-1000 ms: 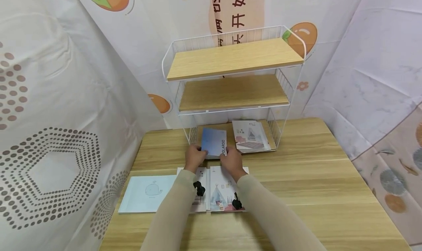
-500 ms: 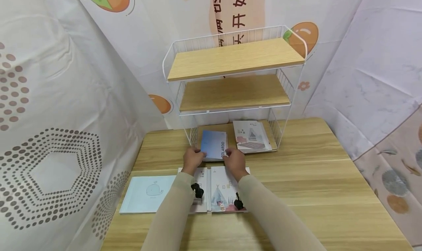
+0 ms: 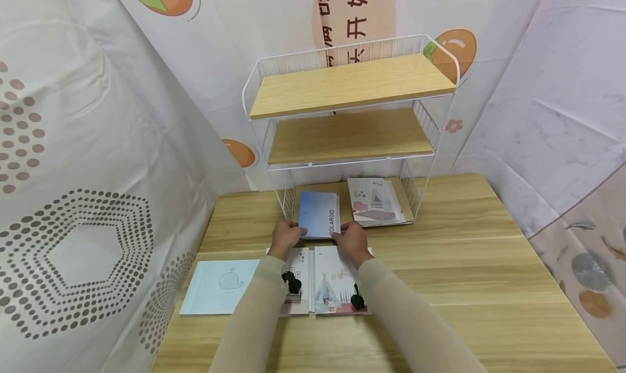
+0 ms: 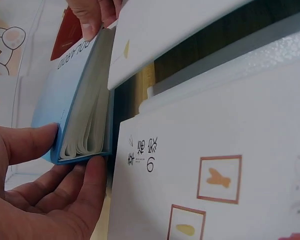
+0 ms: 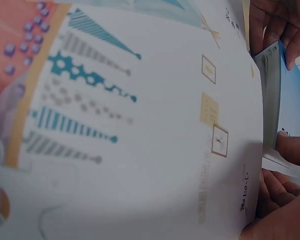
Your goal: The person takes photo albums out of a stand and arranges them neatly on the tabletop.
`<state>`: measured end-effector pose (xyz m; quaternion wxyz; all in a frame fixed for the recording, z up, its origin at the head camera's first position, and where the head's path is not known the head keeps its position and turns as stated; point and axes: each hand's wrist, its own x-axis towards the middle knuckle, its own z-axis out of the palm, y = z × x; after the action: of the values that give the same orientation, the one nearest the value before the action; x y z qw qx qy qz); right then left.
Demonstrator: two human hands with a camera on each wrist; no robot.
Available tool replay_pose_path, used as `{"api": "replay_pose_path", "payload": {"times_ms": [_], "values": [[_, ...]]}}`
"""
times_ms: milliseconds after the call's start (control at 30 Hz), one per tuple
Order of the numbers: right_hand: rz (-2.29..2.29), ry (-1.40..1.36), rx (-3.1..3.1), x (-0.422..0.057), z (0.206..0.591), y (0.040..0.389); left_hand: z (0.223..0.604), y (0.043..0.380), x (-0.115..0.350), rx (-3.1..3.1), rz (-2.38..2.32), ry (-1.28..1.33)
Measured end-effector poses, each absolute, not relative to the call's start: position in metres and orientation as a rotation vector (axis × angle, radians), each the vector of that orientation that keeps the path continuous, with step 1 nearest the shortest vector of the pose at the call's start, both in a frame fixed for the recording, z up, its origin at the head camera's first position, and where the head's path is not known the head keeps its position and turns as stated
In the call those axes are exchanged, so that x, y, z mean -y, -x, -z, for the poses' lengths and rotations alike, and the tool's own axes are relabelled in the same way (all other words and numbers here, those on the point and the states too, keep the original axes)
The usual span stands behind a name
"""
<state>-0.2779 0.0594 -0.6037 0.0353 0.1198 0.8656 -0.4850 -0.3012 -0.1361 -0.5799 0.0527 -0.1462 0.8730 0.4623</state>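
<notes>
A blue photo album (image 3: 318,215) marked POLAROID lies at the left end of the lowest rack shelf, both hands on its near corners. My left hand (image 3: 285,239) pinches the left corner, thumb on the cover and fingers underneath, as the left wrist view shows with the album's page edges (image 4: 85,120). At the other corner, my right hand (image 3: 353,242) grips with its thumb (image 5: 290,145) on the cover and its fingers below. Two illustrated books (image 3: 337,286) lie side by side under my forearms, partly hidden by them.
A white wire rack with wooden shelves (image 3: 352,85) stands at the table's back; its middle shelf (image 3: 349,136) overhangs the lowest one. Illustrated books (image 3: 374,201) lie at the lowest shelf's right end. A pale blue whale book (image 3: 205,291) is at left on the table (image 3: 455,275).
The album has shifted slightly toward me. My right hand has moved a little nearer and to the right, its thumb now lower on the cover. The head view has drifted slightly.
</notes>
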Motion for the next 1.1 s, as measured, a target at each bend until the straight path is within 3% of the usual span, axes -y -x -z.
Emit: {"api": "replay_pose_path", "payload": {"times_ms": [1100], "values": [[1.626,-0.231,-2.659,-0.080,0.584,0.264,0.565,0.284,0.130,-2.574,-1.684,0.329]]}}
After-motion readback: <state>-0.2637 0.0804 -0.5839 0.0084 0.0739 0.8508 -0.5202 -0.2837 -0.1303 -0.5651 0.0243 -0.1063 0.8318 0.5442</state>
